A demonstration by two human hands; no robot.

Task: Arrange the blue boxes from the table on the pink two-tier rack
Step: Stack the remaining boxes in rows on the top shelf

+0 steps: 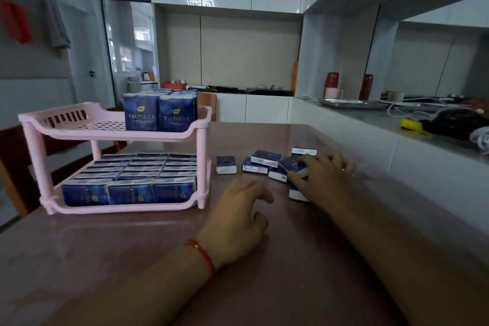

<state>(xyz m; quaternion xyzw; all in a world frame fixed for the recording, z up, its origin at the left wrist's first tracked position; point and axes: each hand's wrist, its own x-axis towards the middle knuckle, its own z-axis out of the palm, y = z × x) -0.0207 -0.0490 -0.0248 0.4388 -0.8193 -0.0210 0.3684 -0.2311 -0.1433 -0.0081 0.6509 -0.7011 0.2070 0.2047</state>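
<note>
Pink rack (116, 130): lower tier full of blue boxes, upper tier partly filled. Right of rack: left hand (238, 217) loosely curled, empty, over table (132, 246). Further right, right hand (324, 176) grips one of the loose blue boxes (266, 158).

The left hand (238, 219) hovered low in the middle of the view, its forearm reaching in from the lower left with the back of the hand turned up. Its fingers hung loosely curled and held nothing, the thumb standing a little apart on the right side. A red string bracelet (202, 255) circled the left wrist. The right hand (321, 180) lay farther forward and to the right, at the end of a bare forearm stretched in from the lower right corner. Its fingers were spread and bent downward, palm facing down, the thumb pointing left.
</note>
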